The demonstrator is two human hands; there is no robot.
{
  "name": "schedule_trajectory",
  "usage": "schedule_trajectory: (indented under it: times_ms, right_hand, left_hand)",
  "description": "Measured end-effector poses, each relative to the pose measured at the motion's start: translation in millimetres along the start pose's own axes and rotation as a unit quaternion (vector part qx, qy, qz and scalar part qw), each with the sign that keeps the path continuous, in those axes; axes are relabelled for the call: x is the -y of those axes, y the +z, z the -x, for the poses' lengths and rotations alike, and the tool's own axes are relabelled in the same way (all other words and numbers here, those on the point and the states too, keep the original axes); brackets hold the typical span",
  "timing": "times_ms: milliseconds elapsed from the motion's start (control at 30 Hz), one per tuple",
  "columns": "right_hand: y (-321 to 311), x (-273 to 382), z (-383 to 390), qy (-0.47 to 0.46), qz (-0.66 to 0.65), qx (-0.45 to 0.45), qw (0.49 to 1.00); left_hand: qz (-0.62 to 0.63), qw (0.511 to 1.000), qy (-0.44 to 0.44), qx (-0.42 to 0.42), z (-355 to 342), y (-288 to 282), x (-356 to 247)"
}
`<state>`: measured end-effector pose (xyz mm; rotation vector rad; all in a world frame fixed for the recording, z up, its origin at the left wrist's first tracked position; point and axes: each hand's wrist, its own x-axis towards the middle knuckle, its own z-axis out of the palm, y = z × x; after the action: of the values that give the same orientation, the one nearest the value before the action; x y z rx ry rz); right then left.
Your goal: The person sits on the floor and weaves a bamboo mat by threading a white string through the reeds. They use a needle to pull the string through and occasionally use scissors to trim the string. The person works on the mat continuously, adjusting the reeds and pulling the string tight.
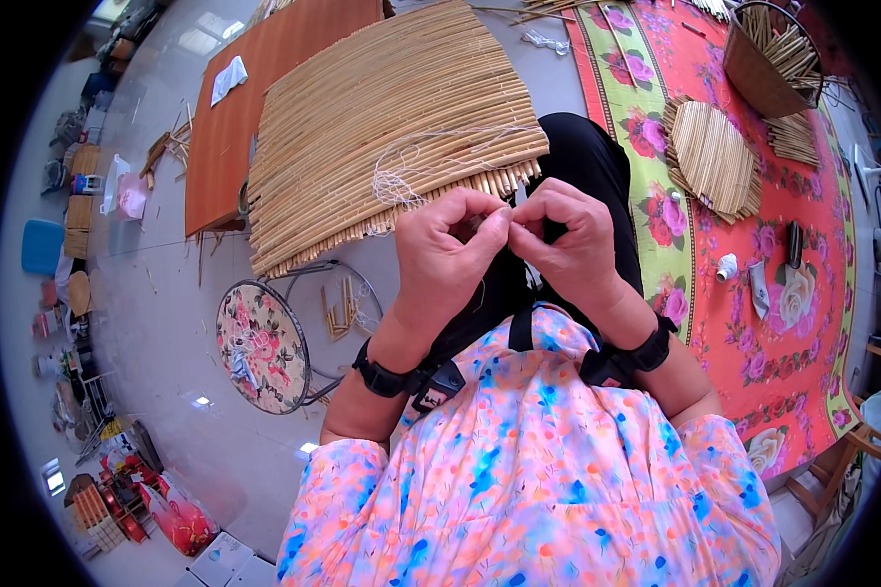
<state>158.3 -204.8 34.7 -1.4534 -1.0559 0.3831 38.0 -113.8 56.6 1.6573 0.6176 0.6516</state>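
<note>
My left hand [448, 245] and my right hand [576, 245] meet in front of my lap, thumbs and forefingers pinched and their tips almost touching. Whatever they pinch is too small to make out. Just beyond them lies a mat of straw-coloured stalks [382, 108], laid side by side, its near edge uneven with stalk ends. Loose white thread [397, 181] is tangled on the mat near my left hand, and strands of it run right across the stalks.
The mat rests partly on a reddish-brown wooden table [220, 147]. A round flowered stool [262, 347] stands at left. At right, a red flowered cloth [715, 323] carries a round stalk mat [712, 152], a white thread spool [726, 267] and a basket of stalks [768, 73].
</note>
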Motion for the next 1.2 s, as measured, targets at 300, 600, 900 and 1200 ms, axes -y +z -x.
schedule_trajectory:
  times_ms: [300, 600, 900, 1200]
  right_hand:
    - [0, -13, 2, 0.090, -0.185, 0.015, 0.979]
    - [-4, -16, 3, 0.088, -0.251, 0.050, 0.963]
    - [0, -17, 4, 0.143, -0.318, 0.069, 0.935]
    - [-2, -17, 3, 0.157, -0.355, 0.084, 0.918]
  left_hand:
    - [0.068, 0.996, -0.057, 0.011, -2, -2, -6]
    - [0.068, 0.994, -0.071, 0.043, 0, -1, -1]
    - [0.088, 0.992, -0.068, 0.055, 0, 2, 2]
    - [0.108, 0.989, -0.079, 0.061, 0, 1, -2]
